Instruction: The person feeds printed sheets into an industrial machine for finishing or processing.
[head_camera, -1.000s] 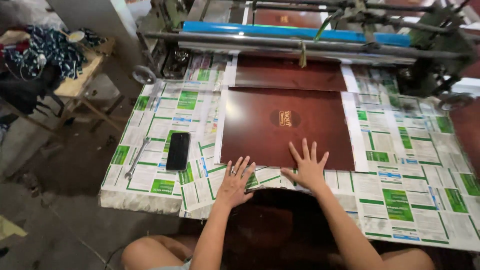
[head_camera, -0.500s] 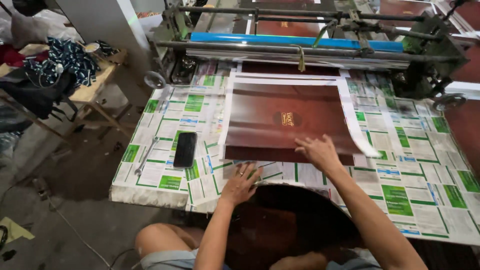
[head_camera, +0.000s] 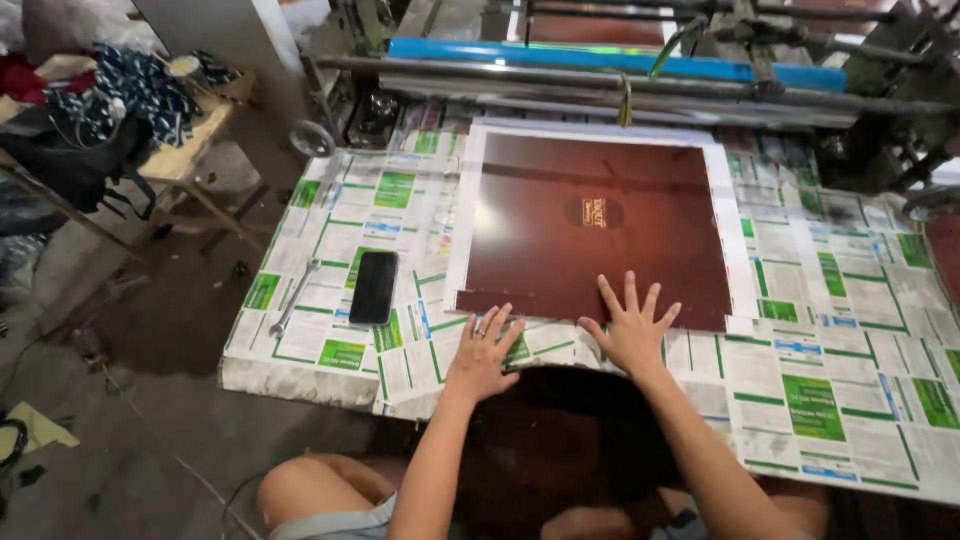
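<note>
Dark brown sheet (head_camera: 590, 225) lies flat on newspaper-covered table (head_camera: 830, 350), just beyond both hands — long axis left-right. Right hand (head_camera: 632, 328) splayed flat on near edge; left hand (head_camera: 486, 350) open at near-left corner, gripping nothing — right nearer.

We saw a work table (head_camera: 300, 375) covered in green-printed newspaper sheets (head_camera: 830, 330), bearing a dark brown glossy sheet (head_camera: 590, 230), a black phone (head_camera: 373, 287) and a wrench (head_camera: 293, 298).

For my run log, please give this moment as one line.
left hand: flat on newspaper | right hand: fingers spread, on dark red sheet's near edge | phone, wrench: left of sheet
</note>
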